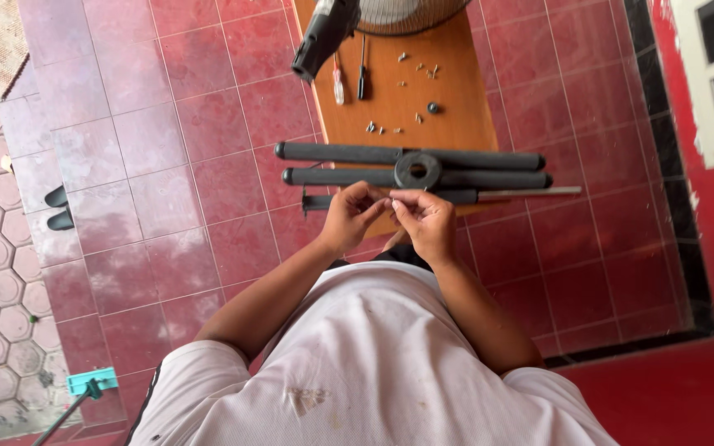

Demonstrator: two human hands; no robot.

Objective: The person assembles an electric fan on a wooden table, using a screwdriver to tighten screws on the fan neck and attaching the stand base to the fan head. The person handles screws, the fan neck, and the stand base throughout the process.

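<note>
Red tiles cover the floor (150,182) all around, and a person in a white shirt (373,363) stands over a brown wooden counter (456,107). Both hands are held up close together at the near edge of it. The left hand (349,216) and the right hand (425,221) meet at the fingertips, pinched shut around something very small between them; it is too tiny for me to tell what it is, maybe a little screw. Holding it close like that lets the person look at it well. Just past the hands lie long dark gray tubes (332,153) side by side across the counter, joined in the middle by a round black ring (417,170), with a thin metal rod (530,192) sticking out to the right. They lie flat, so they do not roll away. Farther off, small screws (373,127) are spread out on the wood, easy to pick from, and two screwdrivers (349,78) rest near them. At the far end sits a black fan motor (324,37) and part of a wire fan cage (406,15). Off to the left a pair of dark sandals (59,208) waits on the floor.
</note>
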